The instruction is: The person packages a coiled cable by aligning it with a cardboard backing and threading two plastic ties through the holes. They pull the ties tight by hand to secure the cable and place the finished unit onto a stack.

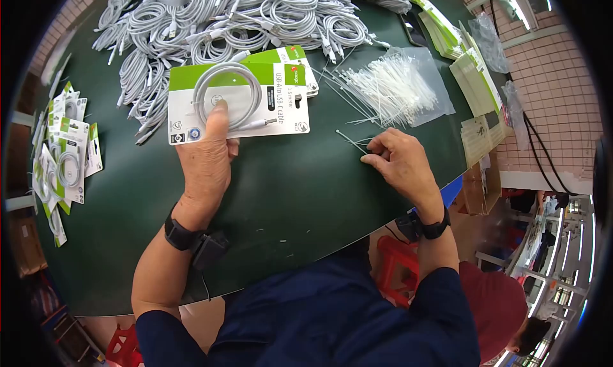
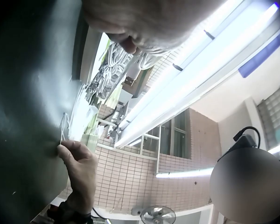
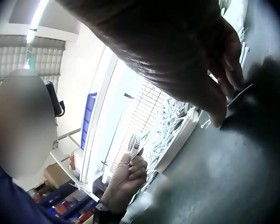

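Note:
My left hand [image 1: 207, 166] holds up a white and green package card [image 1: 290, 114], printed USB-A to USB-C, with the thumb pressed on its front. A coiled grey cable [image 1: 258, 93] lies against that card, its plug along the lower edge. Another similar card [image 1: 295, 53] shows behind it. Close over the table, my right hand [image 1: 405, 162] pinches a thin white cable tie [image 1: 350, 140] between thumb and forefinger; the tie shows at the fingertips in the right wrist view too. Just beyond this hand spreads a heap of cable ties [image 1: 389, 89] on a clear plastic bag [image 1: 437, 105].
A large pile of coiled grey cables [image 1: 211, 22] covers the table's far side. Several carded cables [image 1: 67, 156] lie at the left. Stacked cards [image 1: 476, 79] line the right edge, with a phone [image 1: 414, 30] near them. A person in a red top [image 1: 495, 306] is at the right.

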A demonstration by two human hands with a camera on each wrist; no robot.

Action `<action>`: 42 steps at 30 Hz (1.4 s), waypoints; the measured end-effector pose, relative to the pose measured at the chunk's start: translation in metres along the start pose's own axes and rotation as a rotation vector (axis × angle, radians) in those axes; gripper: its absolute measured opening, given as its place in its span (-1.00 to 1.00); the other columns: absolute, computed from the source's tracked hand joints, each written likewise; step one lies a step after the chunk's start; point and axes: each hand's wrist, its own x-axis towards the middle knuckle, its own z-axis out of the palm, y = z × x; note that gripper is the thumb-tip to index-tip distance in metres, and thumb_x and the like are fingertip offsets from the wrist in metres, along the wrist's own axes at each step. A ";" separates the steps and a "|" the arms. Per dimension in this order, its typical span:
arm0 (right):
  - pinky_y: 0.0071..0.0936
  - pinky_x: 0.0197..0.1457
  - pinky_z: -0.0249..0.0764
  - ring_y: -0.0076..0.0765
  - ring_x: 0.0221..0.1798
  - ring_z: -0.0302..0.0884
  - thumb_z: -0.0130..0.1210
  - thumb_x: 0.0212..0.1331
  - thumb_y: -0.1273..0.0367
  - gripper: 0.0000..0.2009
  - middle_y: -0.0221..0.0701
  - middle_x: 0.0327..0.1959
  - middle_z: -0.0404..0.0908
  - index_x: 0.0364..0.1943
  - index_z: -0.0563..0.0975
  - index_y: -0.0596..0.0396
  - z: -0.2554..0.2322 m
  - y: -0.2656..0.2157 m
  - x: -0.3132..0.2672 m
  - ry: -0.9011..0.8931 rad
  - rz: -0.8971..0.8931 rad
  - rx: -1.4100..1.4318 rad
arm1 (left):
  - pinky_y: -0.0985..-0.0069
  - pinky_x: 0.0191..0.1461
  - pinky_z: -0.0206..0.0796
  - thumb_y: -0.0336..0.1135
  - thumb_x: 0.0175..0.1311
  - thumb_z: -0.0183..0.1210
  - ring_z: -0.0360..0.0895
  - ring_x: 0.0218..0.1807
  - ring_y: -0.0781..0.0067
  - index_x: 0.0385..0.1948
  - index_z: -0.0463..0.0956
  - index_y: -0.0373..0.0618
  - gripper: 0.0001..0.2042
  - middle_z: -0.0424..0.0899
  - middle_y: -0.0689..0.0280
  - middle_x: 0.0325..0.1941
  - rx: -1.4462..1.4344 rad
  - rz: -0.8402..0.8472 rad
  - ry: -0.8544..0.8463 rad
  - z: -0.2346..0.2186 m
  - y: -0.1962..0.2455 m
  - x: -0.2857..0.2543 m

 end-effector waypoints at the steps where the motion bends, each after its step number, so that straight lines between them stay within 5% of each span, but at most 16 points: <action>1: -0.25 -0.22 0.56 -0.13 -0.32 0.65 0.42 0.16 0.39 -0.83 -0.27 -0.31 0.67 -0.27 0.67 0.15 0.004 0.003 -0.001 0.016 -0.002 0.054 | 0.72 -0.63 0.20 -0.40 0.46 0.27 0.39 -0.56 0.75 0.13 0.47 -0.13 -0.71 0.61 0.39 -0.24 -0.001 -0.001 -0.002 0.000 -0.001 0.000; 11: -0.17 -0.14 0.52 0.07 -0.22 0.58 0.28 0.31 0.44 -0.87 -0.20 -0.31 0.62 -0.29 0.55 0.19 0.026 0.003 0.034 0.244 -0.264 -0.059 | 0.69 -0.63 0.25 -0.38 0.49 0.24 0.42 -0.57 0.72 0.20 0.42 -0.13 -0.67 0.61 0.36 -0.23 0.043 0.026 -0.049 0.001 0.000 -0.010; 14: -0.16 -0.10 0.56 0.06 -0.22 0.65 0.27 0.34 0.44 -0.88 -0.18 -0.26 0.66 -0.19 0.60 0.20 0.012 0.001 0.037 0.214 -0.174 0.026 | 0.67 -0.63 0.27 -0.40 0.49 0.23 0.44 -0.57 0.69 0.20 0.41 -0.15 -0.67 0.63 0.32 -0.21 0.078 0.034 -0.041 0.004 0.003 -0.013; 17: -0.26 -0.18 0.56 -0.11 -0.32 0.64 0.28 0.31 0.50 -0.84 -0.20 -0.28 0.67 -0.08 0.63 0.22 -0.004 -0.006 0.045 0.249 -0.089 0.317 | 0.66 -0.63 0.28 -0.40 0.49 0.24 0.47 -0.55 0.65 0.19 0.41 -0.17 -0.68 0.64 0.29 -0.20 0.135 0.088 -0.084 0.002 0.001 -0.020; 18: -0.37 -0.24 0.53 -0.30 -0.37 0.62 0.30 0.28 0.55 -0.81 -0.25 -0.31 0.68 -0.05 0.65 0.24 -0.006 -0.007 0.049 0.251 -0.086 0.371 | 0.66 -0.62 0.30 -0.40 0.50 0.22 0.50 -0.53 0.63 0.19 0.39 -0.18 -0.68 0.64 0.27 -0.21 0.143 0.089 -0.098 0.004 0.003 -0.024; 21: -0.45 -0.26 0.52 -0.42 -0.36 0.63 0.32 0.27 0.53 -0.86 -0.32 -0.35 0.70 -0.13 0.67 0.25 -0.006 -0.011 0.063 0.252 -0.136 0.465 | 0.55 -0.46 0.45 -0.44 0.48 0.21 0.58 -0.42 0.57 0.06 0.55 -0.23 -0.80 0.67 0.29 -0.23 0.298 0.120 -0.195 -0.001 0.010 -0.036; 22: -0.61 -0.26 0.51 -0.66 -0.31 0.59 0.27 0.34 0.57 -0.94 -0.45 -0.29 0.67 -0.17 0.67 0.25 -0.011 -0.022 0.066 0.186 -0.060 0.568 | 0.52 -0.39 0.49 -0.44 0.46 0.22 0.62 -0.36 0.55 0.04 0.58 -0.23 -0.80 0.70 0.29 -0.21 0.345 0.173 -0.261 -0.005 0.010 -0.038; 25: -0.61 -0.25 0.53 -0.67 -0.29 0.61 0.28 0.32 0.57 -0.93 -0.47 -0.25 0.68 -0.17 0.67 0.24 -0.010 -0.028 0.082 0.149 -0.129 0.716 | 0.44 -0.06 0.59 -0.46 0.31 0.33 0.77 -0.12 0.43 0.03 0.69 -0.19 -0.74 0.81 0.22 -0.06 0.478 0.282 -0.404 -0.016 0.006 -0.040; 28: -0.60 -0.19 0.54 -0.64 -0.25 0.61 0.32 0.25 0.60 -0.90 -0.43 -0.19 0.71 -0.19 0.73 0.22 -0.008 -0.034 0.100 0.080 -0.247 0.903 | 0.44 -0.17 0.58 -0.51 0.11 0.42 0.78 -0.25 0.24 0.03 0.69 -0.21 -0.62 0.81 0.16 -0.18 0.720 0.730 -0.518 -0.025 0.007 -0.036; 34: -0.60 -0.17 0.57 -0.56 -0.20 0.64 0.41 0.16 0.61 -0.87 -0.35 -0.13 0.74 -0.21 0.78 0.19 -0.007 -0.049 0.114 -0.149 -0.352 1.115 | 0.47 -0.54 0.35 -0.54 -0.05 0.46 0.52 -0.58 0.39 -0.01 0.69 -0.35 -0.56 0.65 0.27 -0.48 0.696 0.991 -0.818 -0.006 0.041 -0.029; 42: -0.53 -0.05 0.68 -0.46 -0.12 0.71 0.38 0.13 0.70 -0.84 -0.34 -0.17 0.74 -0.28 0.79 0.17 0.009 -0.038 0.107 -0.253 -0.502 1.043 | 0.51 -0.61 0.22 -0.44 -0.02 0.37 0.43 -0.60 0.50 -0.01 0.68 -0.39 -0.56 0.54 0.36 -0.54 0.658 1.177 -0.919 0.001 0.023 -0.029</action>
